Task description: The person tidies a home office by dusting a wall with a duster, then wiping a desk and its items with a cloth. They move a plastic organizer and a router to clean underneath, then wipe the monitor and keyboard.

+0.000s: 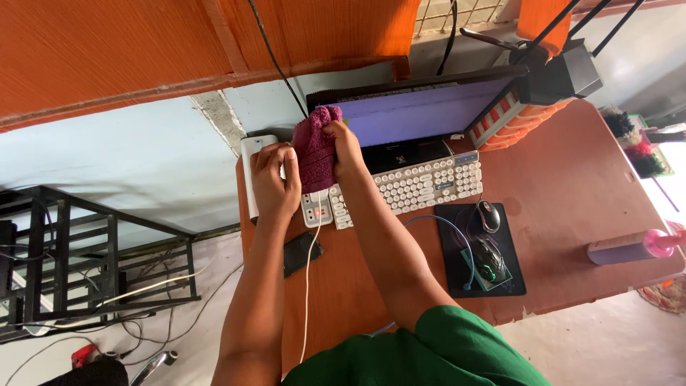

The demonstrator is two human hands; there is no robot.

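At worktop's far left corner: right hand (341, 146) pinching maroon cloth (315, 146), bunched upright, long axis running away from body. Left hand (274, 179) just left of it, fingers curled around white box (251, 161). Directly below cloth, power strip (316, 207); keyboard (411, 186) rightward, monitor (421, 111) behind. Right hand nearer cloth.

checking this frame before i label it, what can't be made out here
Head view only:
- The power strip: its upper end is hidden by the maroon cloth.
- The white device: mostly covered by the left hand.
- Right hand: its fingertips are buried in the cloth.
- The monitor screen: washed out, nothing readable.
- The keyboard key legends: too small.
- The bottle: cut off by the right edge.
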